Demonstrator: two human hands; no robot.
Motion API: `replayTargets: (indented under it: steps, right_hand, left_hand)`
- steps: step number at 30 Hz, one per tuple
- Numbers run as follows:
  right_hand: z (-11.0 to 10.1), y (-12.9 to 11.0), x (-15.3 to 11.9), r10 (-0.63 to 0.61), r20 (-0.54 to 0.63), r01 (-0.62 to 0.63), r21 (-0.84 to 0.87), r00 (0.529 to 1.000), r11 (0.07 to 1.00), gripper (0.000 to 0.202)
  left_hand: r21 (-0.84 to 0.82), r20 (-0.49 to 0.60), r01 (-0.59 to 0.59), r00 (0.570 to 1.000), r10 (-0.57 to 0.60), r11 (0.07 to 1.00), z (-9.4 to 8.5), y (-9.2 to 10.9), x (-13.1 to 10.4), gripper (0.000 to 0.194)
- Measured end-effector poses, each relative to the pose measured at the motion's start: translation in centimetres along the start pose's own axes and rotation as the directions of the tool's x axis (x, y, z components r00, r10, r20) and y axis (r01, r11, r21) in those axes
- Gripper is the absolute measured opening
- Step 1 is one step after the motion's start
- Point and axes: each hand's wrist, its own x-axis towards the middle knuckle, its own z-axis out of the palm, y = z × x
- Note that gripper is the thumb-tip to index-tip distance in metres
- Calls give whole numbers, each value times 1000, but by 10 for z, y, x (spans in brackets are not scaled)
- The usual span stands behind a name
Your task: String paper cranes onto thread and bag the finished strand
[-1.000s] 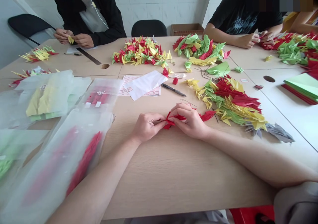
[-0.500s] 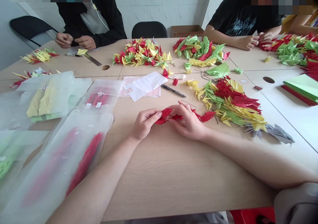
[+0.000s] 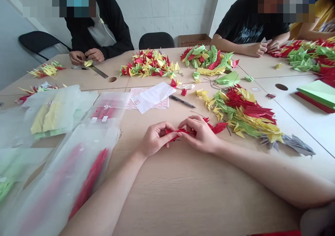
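My left hand (image 3: 155, 140) and my right hand (image 3: 202, 135) meet over the near part of the table. Fingers and thumbs of both are closed on a small red folded paper crane (image 3: 182, 130), much of which they cover. Beyond my right hand, more red paper cranes (image 3: 219, 127) trail toward a heap of strung cranes (image 3: 243, 107) in red, yellow and green. A thin dark thread shows near my right fingers. Grey folded paper (image 3: 298, 143) lies at the heap's right end.
Translucent plastic bags (image 3: 98, 142) with folded paper cover the left side. A pen (image 3: 182, 101) and white paper (image 3: 154, 97) lie ahead. Farther back are two crane piles (image 3: 149, 63). Green and red paper sheets (image 3: 318, 93) are stacked right. Two people work opposite.
My fingertips have come together on the red crane, with my left fingers now curled over it. The whole view has tilted slightly upward.
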Motion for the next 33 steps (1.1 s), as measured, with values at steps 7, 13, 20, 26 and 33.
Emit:
replayTargets:
  steps: [7,13,20,26,33]
  right_hand:
    - [4,3,0,-144,-45,144,-13,989,990,2]
    - [6,6,-1,-172,-111,169,-34,979,985,7]
    - [7,7,-1,-145,-145,143,-25,979,989,6]
    - [6,5,0,-122,-144,116,-51,982,992,4]
    - [5,5,0,-15,-187,29,77,982,997,7]
  left_hand:
    - [-155,-156,-37,988,13,987,-11,-8,5,51]
    - [-103,-52,-3,999,-2,995,-9,-9,6,49]
    - [-62,7,-4,1000,4,998,-7,-10,5,42]
    - [-39,-108,-68,992,64,997,-6,-10,7,19]
    - [25,-163,-82,983,85,996,-7,-12,7,19]
